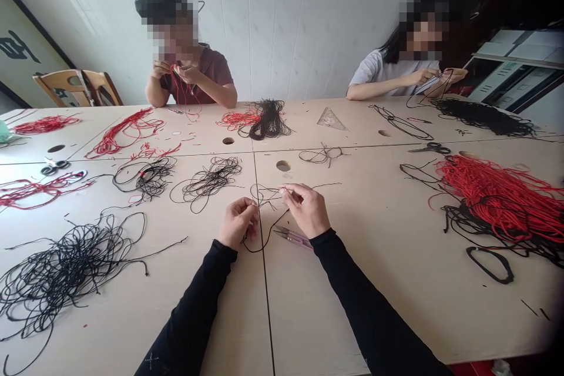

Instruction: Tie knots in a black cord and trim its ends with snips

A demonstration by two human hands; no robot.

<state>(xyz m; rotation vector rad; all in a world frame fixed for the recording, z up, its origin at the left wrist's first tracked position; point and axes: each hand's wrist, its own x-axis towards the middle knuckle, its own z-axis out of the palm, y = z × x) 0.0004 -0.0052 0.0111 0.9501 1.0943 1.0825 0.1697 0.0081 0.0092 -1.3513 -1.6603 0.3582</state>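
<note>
A thin black cord [269, 239] runs in a hanging loop between my two hands, above the table's middle seam. My left hand [240, 222] has its fingers closed on one part of it. My right hand [307, 207] pinches another part between thumb and forefinger. Just beyond my hands, more thin black cord [328, 185] lies across the tabletop. Thread snips [293, 236] with a purple handle lie beside my right hand, partly hidden under the wrist. Black sleeves cover both my forearms.
A tangled heap of black cords [70, 273] lies at left, and red cords [489, 197] are piled at right. Black scissors [429, 147] and a clear triangle ruler [331, 119] lie farther back. Across the table [396, 305], two people handle red and black cords.
</note>
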